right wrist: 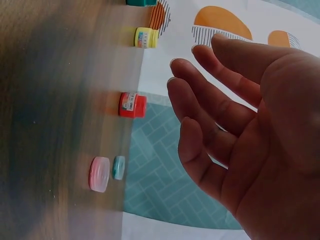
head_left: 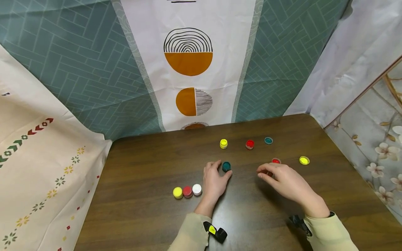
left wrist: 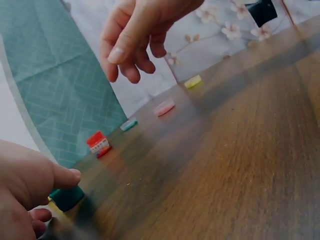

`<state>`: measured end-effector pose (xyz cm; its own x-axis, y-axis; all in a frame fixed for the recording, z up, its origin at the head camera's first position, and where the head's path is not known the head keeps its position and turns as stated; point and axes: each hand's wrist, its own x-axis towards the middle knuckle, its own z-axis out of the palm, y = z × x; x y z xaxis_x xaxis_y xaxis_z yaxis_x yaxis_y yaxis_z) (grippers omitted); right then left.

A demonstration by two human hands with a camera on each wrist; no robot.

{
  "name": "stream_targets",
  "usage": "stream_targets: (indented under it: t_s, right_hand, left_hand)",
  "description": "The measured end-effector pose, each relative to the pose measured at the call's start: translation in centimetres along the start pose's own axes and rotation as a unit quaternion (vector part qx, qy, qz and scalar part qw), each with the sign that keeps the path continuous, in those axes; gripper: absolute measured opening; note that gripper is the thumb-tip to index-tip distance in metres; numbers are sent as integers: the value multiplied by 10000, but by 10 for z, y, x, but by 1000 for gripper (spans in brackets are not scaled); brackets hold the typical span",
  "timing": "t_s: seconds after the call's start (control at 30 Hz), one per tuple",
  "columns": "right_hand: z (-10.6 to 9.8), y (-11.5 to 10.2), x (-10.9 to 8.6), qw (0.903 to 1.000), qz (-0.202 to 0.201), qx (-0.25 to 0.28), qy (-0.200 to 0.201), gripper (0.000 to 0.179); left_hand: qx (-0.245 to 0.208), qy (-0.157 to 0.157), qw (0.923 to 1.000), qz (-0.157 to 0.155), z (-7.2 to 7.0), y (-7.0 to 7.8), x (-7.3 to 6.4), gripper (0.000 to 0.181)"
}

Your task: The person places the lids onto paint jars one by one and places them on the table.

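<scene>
My left hand (head_left: 215, 181) rests around a dark green paint jar (head_left: 226, 166) on the table, thumb at its near right side and fingers on the left. A small gap seems to show between the fingertips and the jar. In the left wrist view the thumb overlaps the top of the green jar (left wrist: 67, 198). Over the right side of the table my right hand (head_left: 285, 179) hovers, fingers loosely bent and holding nothing. Just beyond it lies a red lid (head_left: 276, 160), partly hidden by the hand. The right wrist view shows its relaxed fingers (right wrist: 215, 100).
Left of my left hand stand a yellow jar (head_left: 177, 192), a red jar (head_left: 187, 191) and a white-topped jar (head_left: 196, 189). Farther back are a yellow jar (head_left: 223, 143) and a red jar (head_left: 250, 144). A teal lid (head_left: 268, 140) and yellow lid (head_left: 304, 160) lie right.
</scene>
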<state>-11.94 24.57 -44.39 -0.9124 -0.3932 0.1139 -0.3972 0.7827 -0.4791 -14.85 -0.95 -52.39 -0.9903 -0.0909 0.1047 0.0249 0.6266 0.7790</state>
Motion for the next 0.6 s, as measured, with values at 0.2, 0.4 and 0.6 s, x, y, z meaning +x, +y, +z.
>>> stream_targets:
  t_s: [0.2,0.4,0.6]
  right_hand:
    - [1,0,0,10000,-18,3,-68,14]
    - [1,0,0,10000,-14,-20,-72,15]
    - [0,2,1,10000,-17,-18,-59,15]
  left_hand:
    - [342,205,9992,52,4,1,0,51]
    - [492,338,9981,134,5,2,0,43]
    - [229,426,9985,255,5,1,-1,37]
